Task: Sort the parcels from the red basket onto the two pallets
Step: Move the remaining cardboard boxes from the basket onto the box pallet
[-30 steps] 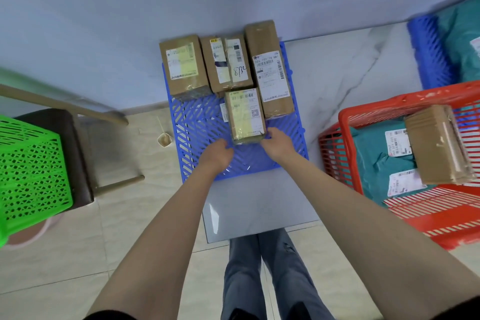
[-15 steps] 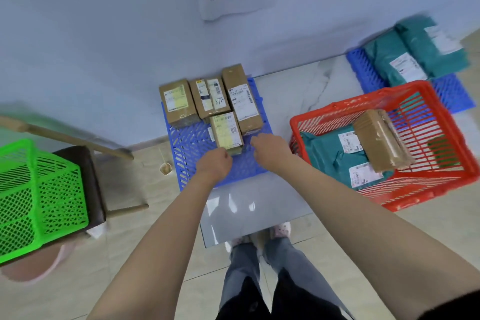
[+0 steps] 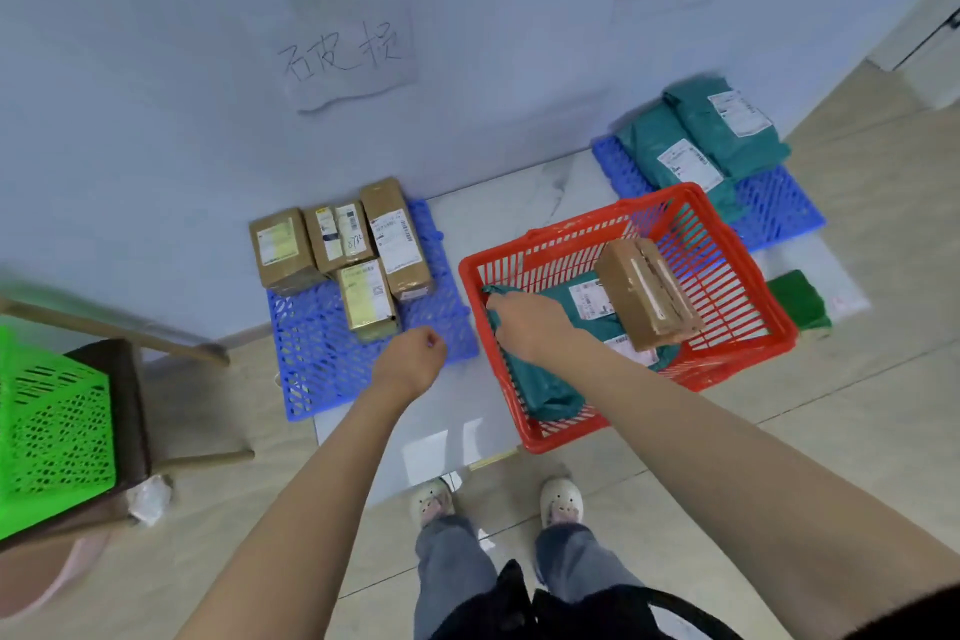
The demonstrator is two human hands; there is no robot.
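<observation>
The red basket (image 3: 571, 226) stands on the floor at centre right. In it lie teal bag parcels (image 3: 545, 379) and a brown box (image 3: 644, 291) leaning on them. My right hand (image 3: 530, 322) is inside the basket on the top teal bag, fingers curled over its far left corner. My left hand (image 3: 410, 359) hovers over the near right edge of the left blue pallet (image 3: 322, 379), fingers loosely curled and holding nothing. Several brown boxes (image 3: 366, 299) sit on that pallet by the wall. The right blue pallet (image 3: 779, 208) carries teal bags (image 3: 701, 140).
A green crate (image 3: 52, 431) rests on a brown chair (image 3: 130, 379) at the left. Paper signs (image 3: 348, 52) hang on the wall above each pallet. A green item (image 3: 797, 301) lies right of the basket. My feet (image 3: 431, 504) stand just before the pale floor slab.
Both hands have left the front brown box on the left pallet. My right hand swung right into the red basket onto a teal bag. The view pulled back and up.
</observation>
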